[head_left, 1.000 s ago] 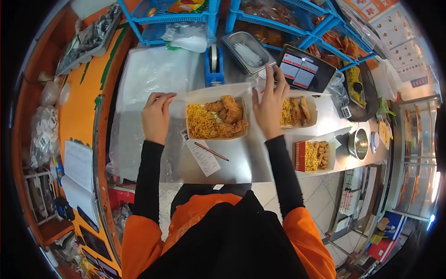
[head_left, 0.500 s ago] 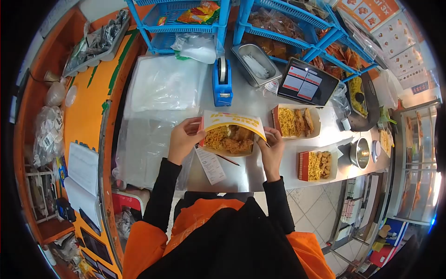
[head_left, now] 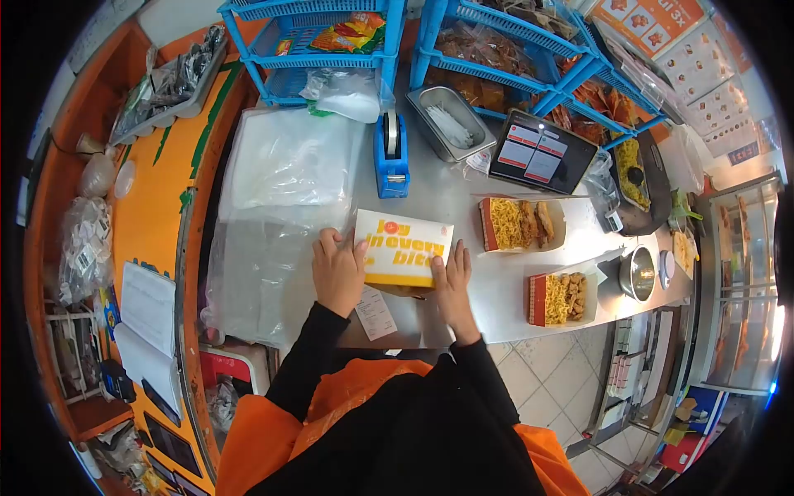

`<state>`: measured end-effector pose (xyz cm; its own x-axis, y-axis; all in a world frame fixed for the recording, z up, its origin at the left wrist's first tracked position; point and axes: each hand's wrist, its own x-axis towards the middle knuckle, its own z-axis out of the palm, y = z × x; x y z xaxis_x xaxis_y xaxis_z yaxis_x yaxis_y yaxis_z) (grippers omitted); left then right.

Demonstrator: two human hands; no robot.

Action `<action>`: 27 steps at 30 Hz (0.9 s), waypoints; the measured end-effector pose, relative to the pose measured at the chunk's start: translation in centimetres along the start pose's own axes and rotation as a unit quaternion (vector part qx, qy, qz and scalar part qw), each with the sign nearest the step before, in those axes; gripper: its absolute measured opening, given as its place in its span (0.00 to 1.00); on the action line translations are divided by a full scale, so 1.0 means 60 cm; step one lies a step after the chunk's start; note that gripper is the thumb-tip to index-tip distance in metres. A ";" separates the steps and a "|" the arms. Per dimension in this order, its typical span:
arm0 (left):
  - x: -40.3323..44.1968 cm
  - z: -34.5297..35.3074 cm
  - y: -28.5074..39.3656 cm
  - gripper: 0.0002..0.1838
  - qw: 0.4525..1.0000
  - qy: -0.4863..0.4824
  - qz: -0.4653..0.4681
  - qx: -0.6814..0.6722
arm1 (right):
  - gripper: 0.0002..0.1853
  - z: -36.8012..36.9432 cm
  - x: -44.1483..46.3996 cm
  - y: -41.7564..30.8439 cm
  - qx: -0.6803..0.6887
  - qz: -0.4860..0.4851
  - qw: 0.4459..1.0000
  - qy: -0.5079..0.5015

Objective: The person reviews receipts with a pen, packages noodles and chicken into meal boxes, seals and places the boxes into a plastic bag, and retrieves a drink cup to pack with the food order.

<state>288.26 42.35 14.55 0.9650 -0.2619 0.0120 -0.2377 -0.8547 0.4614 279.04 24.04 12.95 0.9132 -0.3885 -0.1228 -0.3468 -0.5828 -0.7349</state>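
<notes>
A white and yellow cardboard food box [head_left: 407,238] sits on the steel counter, its printed lid folded down so the food inside is hidden. My left hand [head_left: 337,273] grips its left side, thumb at the lid's edge. On the right side, my right hand [head_left: 453,291] holds the front corner, thumb on the lid. A printed receipt [head_left: 376,314] lies just in front of the box. To the right stand two uncovered boxes, one of noodles with fried chicken [head_left: 521,225] and one of noodles with small chicken pieces [head_left: 565,299].
Clear plastic bags [head_left: 289,165] are stacked on the left. Behind are a blue tape dispenser [head_left: 392,157], a steel tray of white utensils [head_left: 451,124], a tablet [head_left: 542,151] and blue racks [head_left: 496,70]. A metal bowl [head_left: 638,273] stands at the right.
The lid has come down over the noodles and chicken, its printed top now facing up. Both hands have shifted with it and stay at the box's sides.
</notes>
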 end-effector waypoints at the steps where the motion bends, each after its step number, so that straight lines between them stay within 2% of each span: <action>1: -0.004 0.005 -0.002 0.23 1.000 -0.001 0.002 0.001 | 0.33 0.005 -0.002 0.005 0.002 0.001 1.000 0.001; 3: -0.008 0.011 -0.005 0.33 0.988 0.113 0.101 -0.021 | 0.34 0.014 -0.005 0.015 -0.048 -0.110 0.990 0.078; 4: -0.002 0.006 -0.011 0.33 0.988 0.113 0.101 -0.020 | 0.34 0.008 -0.003 0.009 -0.016 -0.146 0.983 0.106; 5: 0.011 -0.005 -0.023 0.36 0.972 0.051 0.228 -0.014 | 0.34 0.002 0.000 0.014 -0.015 -0.145 0.984 0.107; 6: 0.026 -0.015 -0.031 0.40 0.937 -0.011 0.350 -0.008 | 0.34 -0.009 0.006 0.023 -0.064 -0.225 0.970 0.058; 7: 0.042 -0.023 -0.034 0.40 0.937 -0.010 0.350 -0.007 | 0.35 -0.021 0.014 0.031 -0.112 -0.305 0.946 0.007; 8: 0.057 -0.031 -0.037 0.41 0.909 -0.075 0.410 0.011 | 0.35 -0.039 0.030 0.025 -0.119 -0.355 0.926 -0.052; 9: 0.068 -0.036 -0.040 0.41 0.873 -0.139 0.466 0.029 | 0.35 -0.053 0.041 0.015 -0.117 -0.356 0.925 -0.054; 10: 0.072 -0.031 -0.038 0.38 0.865 -0.117 0.485 0.046 | 0.36 -0.064 0.050 0.004 -0.196 -0.381 0.899 -0.090; 11: 0.075 -0.025 -0.040 0.38 0.867 -0.116 0.483 0.048 | 0.36 -0.071 0.054 -0.001 -0.272 -0.402 0.865 -0.125; 13: 0.084 -0.021 -0.035 0.34 0.848 -0.082 0.506 0.133 | 0.34 -0.066 0.062 0.010 -0.258 -0.416 0.866 -0.103; 15: 0.083 -0.027 -0.027 0.31 0.852 -0.059 0.504 0.131 | 0.30 -0.063 0.061 0.015 -0.118 -0.388 0.909 -0.091; 17: 0.078 -0.029 -0.020 0.31 0.792 -0.033 0.580 0.190 | 0.28 -0.056 0.054 0.026 -0.104 -0.389 0.912 -0.080; 18: 0.063 -0.012 -0.026 0.33 0.823 -0.065 0.542 0.156 | 0.26 -0.053 0.051 0.031 -0.087 -0.387 0.916 -0.067; 19: 0.043 -0.015 -0.021 0.33 0.824 -0.065 0.541 0.158 | 0.26 -0.055 0.046 0.026 -0.086 -0.388 0.915 -0.068; 21: 0.002 -0.019 0.005 0.36 0.920 -0.070 0.383 0.041 | 0.25 -0.073 0.034 0.001 -0.116 -0.376 0.917 -0.069; 22: -0.010 0.009 0.013 0.39 0.931 -0.043 0.359 0.040 | 0.23 -0.089 0.047 -0.017 -0.127 -0.386 0.912 -0.061; 24: -0.016 0.061 0.014 0.38 0.928 -0.004 0.364 0.075 | 0.21 -0.042 0.109 0.017 -0.034 -0.286 0.957 0.033; 25: -0.020 0.076 0.020 0.37 0.921 0.033 0.372 0.109 | 0.20 -0.032 0.136 -0.039 0.107 -0.222 0.967 0.064; 26: -0.025 0.077 0.038 0.30 0.922 0.078 0.369 0.087 | 0.20 -0.020 0.171 -0.103 0.245 -0.152 0.953 0.094; 27: -0.026 0.080 0.044 0.30 0.923 0.078 0.367 0.088 | 0.18 -0.002 0.224 -0.111 0.140 -0.138 0.978 0.075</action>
<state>285.59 38.36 11.46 0.5376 -0.7436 0.3975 -0.8350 -0.5352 0.1280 293.58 22.63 16.25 0.9145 -0.3572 0.1900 -0.0002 -0.4701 -0.8826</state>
